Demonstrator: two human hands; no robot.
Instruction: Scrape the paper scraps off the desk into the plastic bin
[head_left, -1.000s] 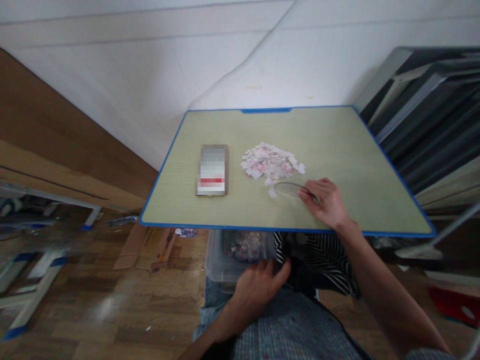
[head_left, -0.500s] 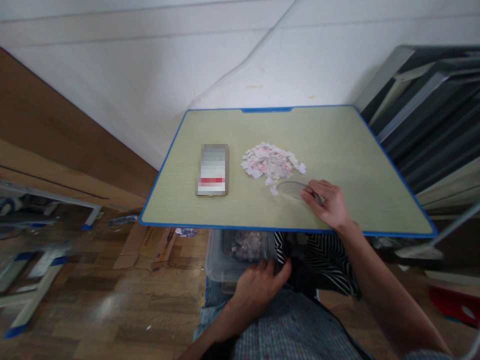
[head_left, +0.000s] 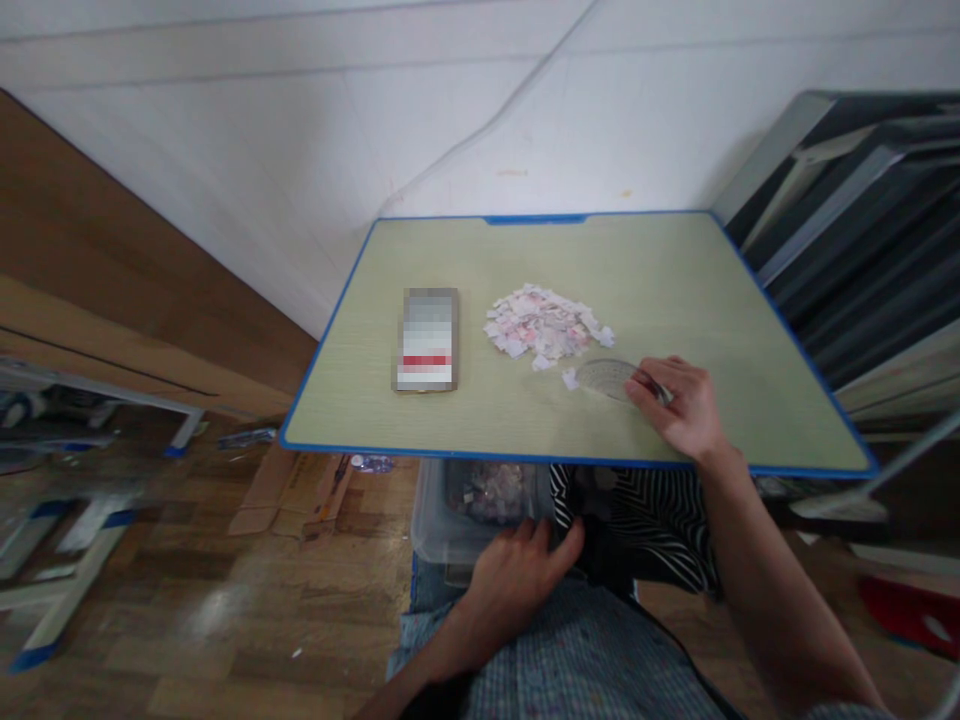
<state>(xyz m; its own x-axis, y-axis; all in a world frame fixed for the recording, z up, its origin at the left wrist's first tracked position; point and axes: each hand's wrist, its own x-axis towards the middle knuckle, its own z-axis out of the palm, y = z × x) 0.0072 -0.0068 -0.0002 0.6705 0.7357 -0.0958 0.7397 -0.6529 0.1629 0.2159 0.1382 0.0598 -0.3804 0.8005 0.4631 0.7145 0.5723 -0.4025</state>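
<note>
My right hand (head_left: 679,405) is closed on a see-through protractor (head_left: 607,378), a curved piece with fine markings round its arc. The protractor is held low over the right front part of the table. At its left end lies one small paper scrap (head_left: 570,379); whether the two touch I cannot tell. Just behind is a loose pile of torn paper scraps (head_left: 544,322), white with pinkish and greyish prints. My left hand (head_left: 521,560) rests in my lap by a clear plastic box (head_left: 431,525), thumb spread, fingers loosely bent, no object visible in it.
A phone with a blurred screen (head_left: 426,340) lies left on the green, blue-edged table (head_left: 652,260). Folded dark tables (head_left: 862,215) lean at the right. A white wall (head_left: 300,150) stands behind; flattened cardboard (head_left: 292,500) is on the floor.
My right hand has moved a little to the right with the protractor. The single scrap at its tip has shifted the same way. The pile, phone and left hand look unchanged.
</note>
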